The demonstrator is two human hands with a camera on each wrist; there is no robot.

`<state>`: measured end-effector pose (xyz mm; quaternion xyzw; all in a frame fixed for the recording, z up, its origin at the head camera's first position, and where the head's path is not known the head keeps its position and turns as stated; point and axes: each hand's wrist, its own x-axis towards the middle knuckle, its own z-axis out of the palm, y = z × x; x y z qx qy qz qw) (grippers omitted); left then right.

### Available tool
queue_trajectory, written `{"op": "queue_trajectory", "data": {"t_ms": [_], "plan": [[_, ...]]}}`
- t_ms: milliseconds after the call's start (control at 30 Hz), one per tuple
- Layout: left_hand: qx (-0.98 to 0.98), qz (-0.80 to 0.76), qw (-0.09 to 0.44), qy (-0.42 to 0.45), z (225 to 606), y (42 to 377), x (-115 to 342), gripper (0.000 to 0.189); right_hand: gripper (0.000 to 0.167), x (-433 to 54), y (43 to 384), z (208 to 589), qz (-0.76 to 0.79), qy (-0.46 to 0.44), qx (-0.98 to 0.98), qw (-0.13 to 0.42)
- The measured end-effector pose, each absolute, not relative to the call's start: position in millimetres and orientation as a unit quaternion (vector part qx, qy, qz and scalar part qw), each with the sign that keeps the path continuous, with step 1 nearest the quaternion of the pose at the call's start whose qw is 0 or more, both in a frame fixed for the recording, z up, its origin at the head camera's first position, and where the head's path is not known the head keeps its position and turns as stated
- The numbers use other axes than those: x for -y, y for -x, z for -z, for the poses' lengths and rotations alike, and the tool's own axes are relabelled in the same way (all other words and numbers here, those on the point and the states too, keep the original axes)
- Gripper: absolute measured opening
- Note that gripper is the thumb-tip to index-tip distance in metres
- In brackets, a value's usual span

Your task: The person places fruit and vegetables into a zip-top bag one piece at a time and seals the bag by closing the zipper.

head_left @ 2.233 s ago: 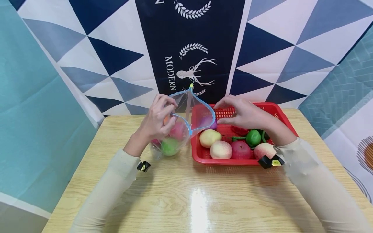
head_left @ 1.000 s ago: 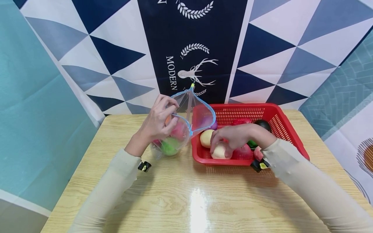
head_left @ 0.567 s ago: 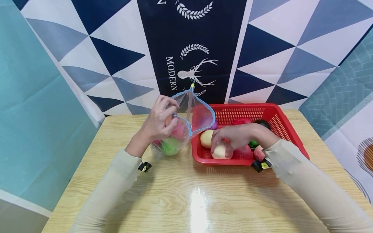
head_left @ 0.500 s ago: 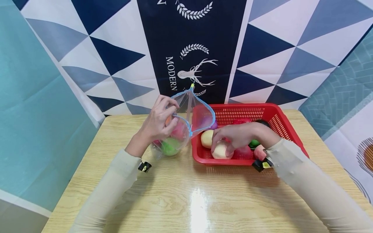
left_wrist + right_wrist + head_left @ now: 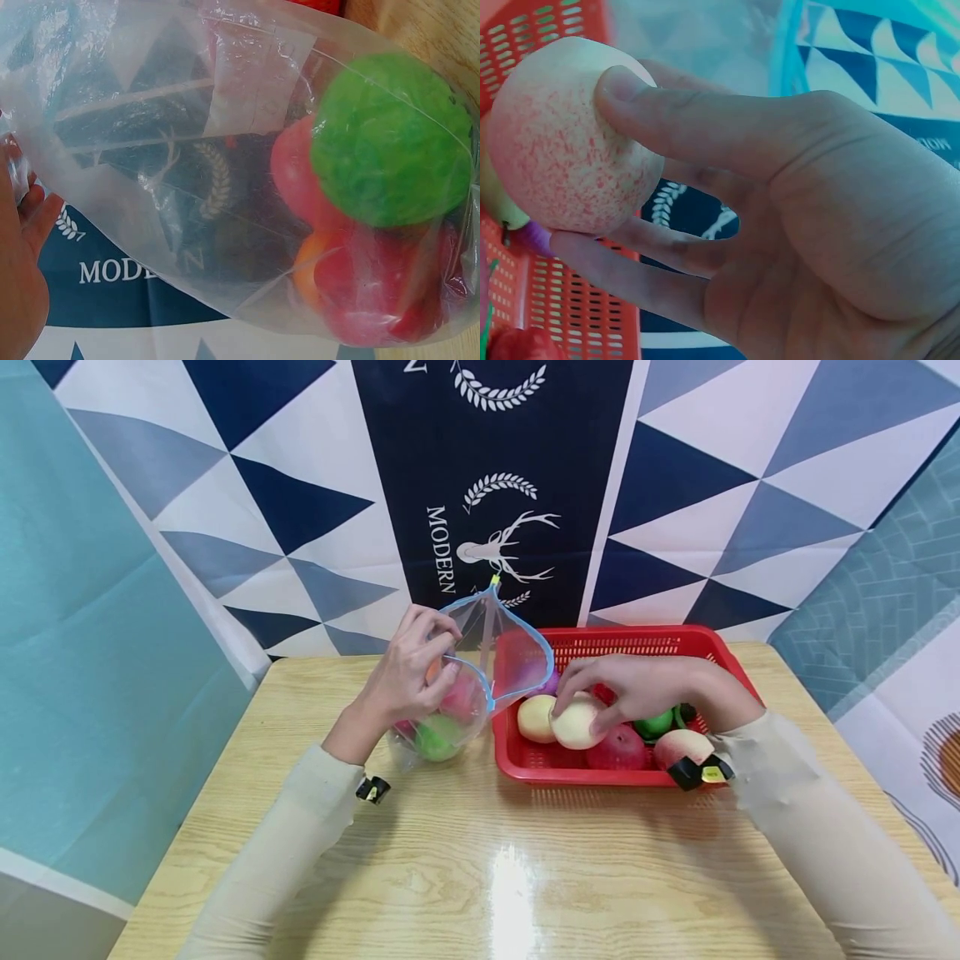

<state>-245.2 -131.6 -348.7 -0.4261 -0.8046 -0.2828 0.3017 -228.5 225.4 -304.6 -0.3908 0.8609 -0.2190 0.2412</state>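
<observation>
Between thumb and fingers my right hand (image 5: 637,687) grips a pale peach (image 5: 574,139) with reddish speckles, raised over the front of the red basket (image 5: 517,774). My left hand (image 5: 408,664) pinches the blue-edged mouth of a clear zip bag (image 5: 187,150), which stands spread toward the basket. Inside the bag lie a green ball-like fruit (image 5: 390,139), an orange piece (image 5: 306,270) and red and pink ones (image 5: 375,285). The left fingertips are partly hidden behind the bag's film in the left wrist view.
The basket also holds a yellow pear-like fruit (image 5: 536,718), a red apple (image 5: 618,749), another peach (image 5: 681,748), a green pepper (image 5: 655,725) and something purple (image 5: 545,683). A patterned cloth wall (image 5: 300,510) stands behind the wooden table (image 5: 450,860).
My right hand reached down into the basket, took hold of the front peach and has lifted it up a little. My left hand and the bag stay in place.
</observation>
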Motion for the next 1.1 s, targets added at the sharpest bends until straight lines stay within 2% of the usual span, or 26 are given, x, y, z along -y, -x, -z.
{"op": "queue_trajectory", "data": {"t_ms": [467,600,700,1100], "plan": [[0.805,0.282,0.3,0.428,350.0,245.4,129.4,0.025,0.044,-246.6,228.4,298.2,0.283,0.418,-0.86,0.073],[0.804,0.282,0.301,0.428,350.4,245.8,128.7,0.025,0.044,-247.4,226.7,295.4,0.285,0.401,-0.871,0.014],[0.803,0.283,0.302,0.428,350.9,246.1,128.7,0.024,0.044,-246.5,224.9,292.5,0.315,0.375,-0.872,-0.01],[0.804,0.28,0.303,0.429,351.5,246.0,127.0,0.024,0.052,-231.2,216.2,294.7,0.42,0.332,-0.83,-0.154]]}}
